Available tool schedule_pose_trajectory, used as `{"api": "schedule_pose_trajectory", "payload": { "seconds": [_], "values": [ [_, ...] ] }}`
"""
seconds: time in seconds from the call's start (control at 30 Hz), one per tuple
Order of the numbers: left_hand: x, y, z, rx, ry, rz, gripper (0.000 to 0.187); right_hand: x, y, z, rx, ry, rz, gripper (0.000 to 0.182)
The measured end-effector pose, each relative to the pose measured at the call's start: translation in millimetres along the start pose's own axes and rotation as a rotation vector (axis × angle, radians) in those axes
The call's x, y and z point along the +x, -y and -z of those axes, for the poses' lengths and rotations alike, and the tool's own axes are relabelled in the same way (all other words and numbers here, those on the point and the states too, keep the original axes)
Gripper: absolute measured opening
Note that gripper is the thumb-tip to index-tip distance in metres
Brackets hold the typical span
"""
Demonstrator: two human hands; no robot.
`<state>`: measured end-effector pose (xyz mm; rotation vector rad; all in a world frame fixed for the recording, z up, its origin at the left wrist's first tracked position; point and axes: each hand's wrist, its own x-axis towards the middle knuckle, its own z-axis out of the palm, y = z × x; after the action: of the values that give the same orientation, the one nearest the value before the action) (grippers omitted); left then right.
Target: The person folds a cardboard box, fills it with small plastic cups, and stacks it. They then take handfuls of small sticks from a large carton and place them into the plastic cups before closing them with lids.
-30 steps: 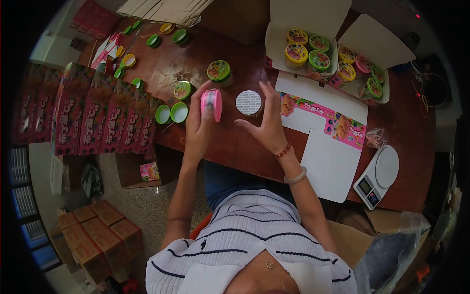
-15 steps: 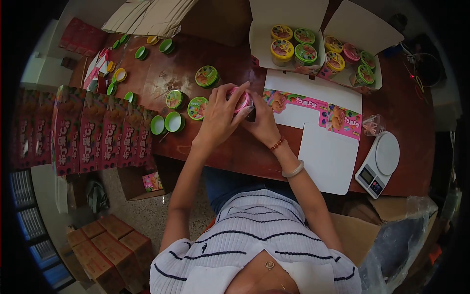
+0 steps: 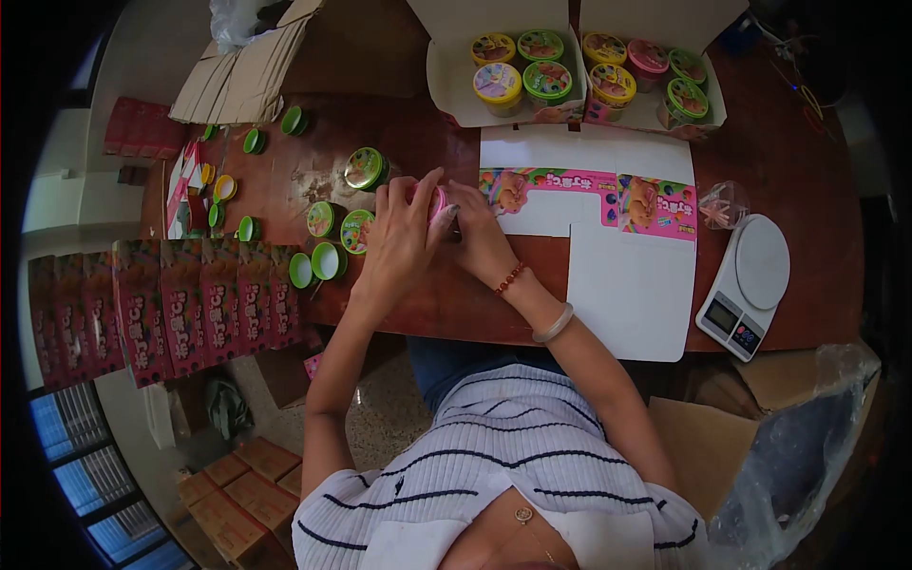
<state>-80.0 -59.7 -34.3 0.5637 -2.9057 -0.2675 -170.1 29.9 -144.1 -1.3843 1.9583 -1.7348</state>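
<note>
Both hands are capping a tub over the bench: left hand fingers clamped on the pink lid, right hand gripping the tub. Next, seating it probably needs even downward pressure.

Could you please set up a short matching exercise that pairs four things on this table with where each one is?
Things:
1. pink lid
2. kitchen scale
3. flat printed carton
4. green-lidded cup

Places:
A. at the table's right near edge
B. between both hands, the left hand and the right hand
C. standing beyond the left hand
D. lying opened out between the hands and the scale

Pairs: 1-B, 2-A, 3-D, 4-C
</note>
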Motion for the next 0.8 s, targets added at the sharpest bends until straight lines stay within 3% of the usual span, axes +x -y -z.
{"api": "schedule_pose_trajectory", "payload": {
  "seconds": [0.33, 0.63, 0.73, 0.8],
  "values": [
    [-6, -4, -4, 0.041, -0.002, -0.033, 0.055, -2, 5, 0, 0.060, -0.035, -0.078, 0.059],
    [-5, -7, -13, 0.187, -0.001, -0.044, 0.057, -5, 0, -8, 0.092, -0.099, -0.150, 0.062],
    [-2, -7, -12, 0.155, 0.006, -0.055, 0.056, -8, -9, -12, -0.106, -0.047, -0.010, 0.060],
    [-2, -10, -7, 0.169, 0.064, -0.002, 0.054, -4, -8, -9, -0.040, -0.057, -0.028, 0.059]
  ]
}}
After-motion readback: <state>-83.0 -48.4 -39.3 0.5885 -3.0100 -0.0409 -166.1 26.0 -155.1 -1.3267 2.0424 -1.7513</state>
